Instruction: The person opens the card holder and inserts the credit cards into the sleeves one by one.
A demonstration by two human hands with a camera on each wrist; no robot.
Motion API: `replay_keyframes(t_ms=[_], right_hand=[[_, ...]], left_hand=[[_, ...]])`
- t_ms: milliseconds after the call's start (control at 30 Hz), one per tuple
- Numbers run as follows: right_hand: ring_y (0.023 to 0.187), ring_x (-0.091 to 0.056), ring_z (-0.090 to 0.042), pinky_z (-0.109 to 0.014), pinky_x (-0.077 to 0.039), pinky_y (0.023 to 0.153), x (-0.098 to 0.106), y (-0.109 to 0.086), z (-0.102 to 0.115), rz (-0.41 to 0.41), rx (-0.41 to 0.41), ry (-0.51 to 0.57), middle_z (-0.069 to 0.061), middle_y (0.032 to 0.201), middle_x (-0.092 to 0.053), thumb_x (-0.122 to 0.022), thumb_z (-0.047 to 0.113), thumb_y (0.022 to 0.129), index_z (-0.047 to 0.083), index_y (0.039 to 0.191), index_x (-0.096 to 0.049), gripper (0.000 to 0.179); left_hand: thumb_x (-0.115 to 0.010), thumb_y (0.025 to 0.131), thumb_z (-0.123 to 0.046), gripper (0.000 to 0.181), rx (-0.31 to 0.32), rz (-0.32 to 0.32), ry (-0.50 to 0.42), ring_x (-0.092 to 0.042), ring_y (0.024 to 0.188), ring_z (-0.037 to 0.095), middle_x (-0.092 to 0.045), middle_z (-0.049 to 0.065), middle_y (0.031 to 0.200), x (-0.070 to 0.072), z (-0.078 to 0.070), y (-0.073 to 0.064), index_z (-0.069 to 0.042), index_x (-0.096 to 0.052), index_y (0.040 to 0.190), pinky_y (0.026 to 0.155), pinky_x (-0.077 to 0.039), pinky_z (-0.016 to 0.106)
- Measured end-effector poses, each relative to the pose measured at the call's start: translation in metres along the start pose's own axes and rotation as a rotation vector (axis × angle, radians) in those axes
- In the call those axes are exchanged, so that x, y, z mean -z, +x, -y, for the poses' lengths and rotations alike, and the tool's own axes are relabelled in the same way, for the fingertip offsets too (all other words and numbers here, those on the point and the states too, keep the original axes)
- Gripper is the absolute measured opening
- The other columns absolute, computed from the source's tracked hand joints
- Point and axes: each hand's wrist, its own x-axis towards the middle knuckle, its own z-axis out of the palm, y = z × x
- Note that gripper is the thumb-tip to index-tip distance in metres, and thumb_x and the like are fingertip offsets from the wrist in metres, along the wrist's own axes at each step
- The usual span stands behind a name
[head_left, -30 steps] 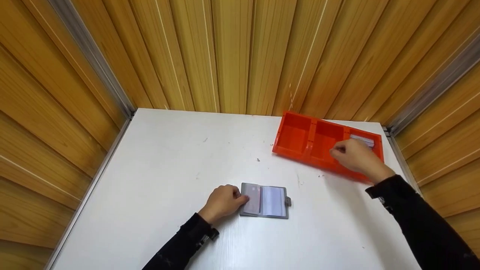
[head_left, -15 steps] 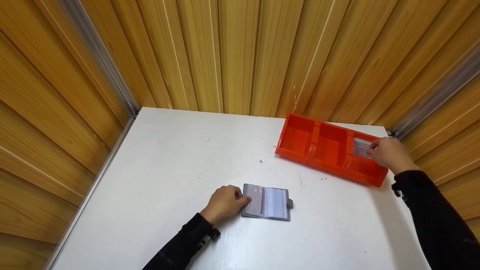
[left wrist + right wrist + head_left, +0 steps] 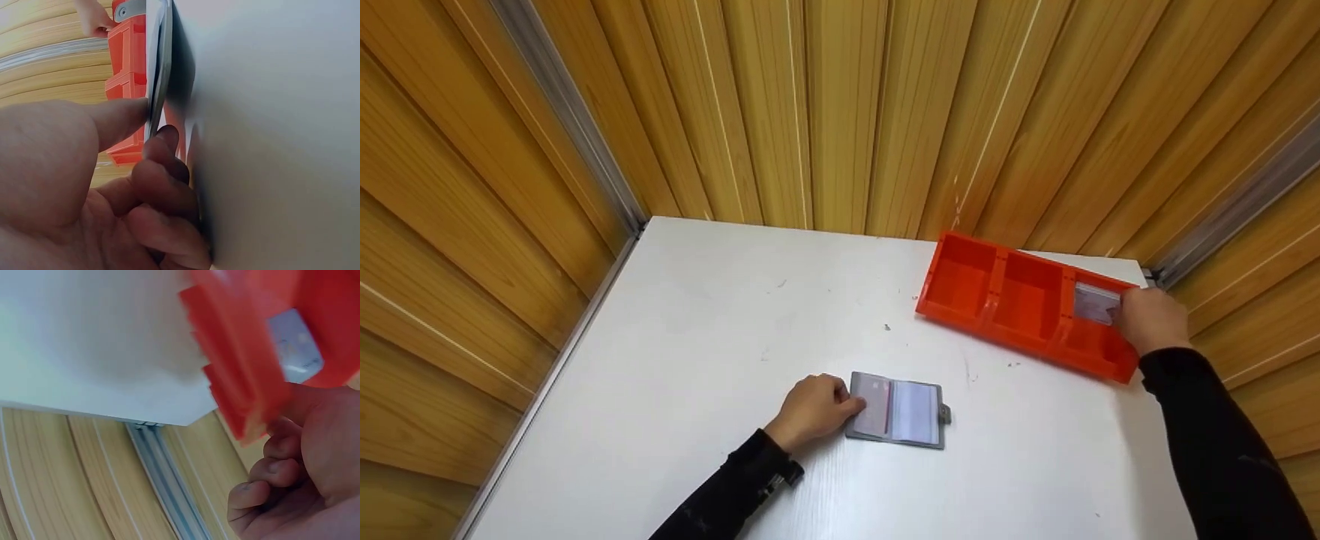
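Observation:
A grey card holder (image 3: pixel 916 412) lies spread on the white table, with clear sleeves, a card in its left side and a snap tab at the right. My left hand (image 3: pixel 815 407) pinches its left edge, thumb on top and curled fingers beneath, as the left wrist view shows the holder's edge (image 3: pixel 164 73). At the back right, my right hand (image 3: pixel 1155 321) grips the right end wall of a red three-compartment tray (image 3: pixel 997 289). In the right wrist view the thumb lies inside the wall, other fingers outside. Clear-looking cards (image 3: pixel 1096 303) rest in the tray's right compartment.
Wood-patterned panels (image 3: pixel 840 112) enclose the white table (image 3: pixel 720 300) at the back and sides, with metal posts (image 3: pixel 574 105) at the corners. The tray sits close to the back edge.
My right hand has moved from above the tray's middle over the cards to its right end and taken hold of the wall. The left hand keeps its pinch on the card holder.

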Motion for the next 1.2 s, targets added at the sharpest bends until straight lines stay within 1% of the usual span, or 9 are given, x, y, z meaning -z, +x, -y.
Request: replay_keyframes(t_ms=[167, 367, 500, 667, 800, 933, 1067, 1200], right_hand=[[0.080, -0.069, -0.053, -0.077, -0.059, 0.081, -0.005, 0.004, -0.003, -0.021, 0.018, -0.024, -0.044, 0.104, -0.071, -0.079, 0.009, 0.097, -0.020, 0.120, -0.069, 0.038], [0.072, -0.068, -0.051, -0.075, -0.060, 0.075, -0.006, 0.012, -0.004, -0.069, 0.021, -0.072, -0.042, 0.096, -0.071, -0.079, 0.006, 0.095, -0.021, 0.115, -0.070, 0.035], [0.072, -0.068, -0.055, -0.076, -0.058, 0.070, -0.011, 0.016, -0.006, -0.095, 0.042, -0.087, -0.042, 0.092, -0.070, -0.074, 0.004, 0.096, -0.020, 0.111, -0.069, 0.028], [0.073, -0.068, -0.060, -0.078, -0.057, 0.067, -0.018, 0.017, -0.008, -0.125, 0.055, -0.077, -0.042, 0.089, -0.069, -0.072, 0.002, 0.096, -0.019, 0.108, -0.069, 0.025], [0.072, -0.068, -0.059, -0.078, -0.057, 0.068, -0.019, 0.017, -0.010, -0.132, 0.065, -0.072, -0.041, 0.087, -0.069, -0.072, 0.003, 0.096, -0.018, 0.108, -0.070, 0.024], [0.072, -0.068, -0.058, -0.077, -0.057, 0.069, -0.019, 0.016, -0.012, -0.130, 0.068, -0.063, -0.040, 0.088, -0.070, -0.075, 0.004, 0.096, -0.018, 0.110, -0.071, 0.027], [0.073, -0.068, -0.055, -0.076, -0.058, 0.072, -0.014, 0.015, -0.014, -0.123, 0.068, -0.060, -0.040, 0.091, -0.071, -0.076, 0.002, 0.094, -0.019, 0.114, -0.071, 0.029], [0.072, -0.068, -0.050, -0.074, -0.060, 0.074, -0.005, 0.014, -0.014, -0.115, 0.113, -0.065, -0.039, 0.093, -0.072, -0.077, -0.001, 0.092, -0.018, 0.116, -0.070, 0.030]], left_hand=[[-0.080, 0.099, -0.040, 0.041, 0.006, -0.006, -0.003, -0.047, 0.065, 0.009, -0.048, -0.012, 0.063, 0.000, -0.001, -0.001, -0.019, -0.063, 0.068, 0.063, -0.036, 0.026], [-0.080, 0.099, -0.041, 0.042, -0.002, -0.013, -0.007, -0.047, 0.064, 0.008, -0.048, -0.013, 0.063, -0.001, 0.000, 0.000, -0.020, -0.062, 0.067, 0.063, -0.037, 0.026], [-0.080, 0.099, -0.041, 0.041, -0.007, -0.021, -0.002, -0.047, 0.064, 0.007, -0.048, -0.013, 0.063, -0.001, 0.001, 0.000, -0.020, -0.064, 0.068, 0.062, -0.037, 0.025], [-0.079, 0.100, -0.040, 0.040, -0.024, -0.023, 0.008, -0.046, 0.064, 0.007, -0.048, -0.013, 0.063, -0.001, 0.002, -0.001, -0.018, -0.066, 0.070, 0.062, -0.037, 0.025], [-0.079, 0.100, -0.040, 0.039, -0.026, -0.025, 0.014, -0.046, 0.065, 0.006, -0.048, -0.013, 0.064, -0.001, 0.002, -0.002, -0.018, -0.067, 0.071, 0.062, -0.036, 0.025], [-0.079, 0.100, -0.040, 0.039, -0.021, -0.020, 0.010, -0.046, 0.064, 0.007, -0.048, -0.013, 0.063, -0.001, 0.002, -0.002, -0.018, -0.066, 0.071, 0.063, -0.036, 0.025], [-0.079, 0.101, -0.041, 0.039, -0.025, -0.015, 0.015, -0.046, 0.064, 0.007, -0.049, -0.013, 0.064, -0.001, 0.002, 0.000, -0.018, -0.067, 0.072, 0.063, -0.036, 0.025], [-0.079, 0.100, -0.041, 0.038, -0.029, -0.022, 0.018, -0.047, 0.065, 0.007, -0.050, -0.012, 0.065, -0.002, 0.003, 0.001, -0.018, -0.069, 0.073, 0.063, -0.038, 0.026]])
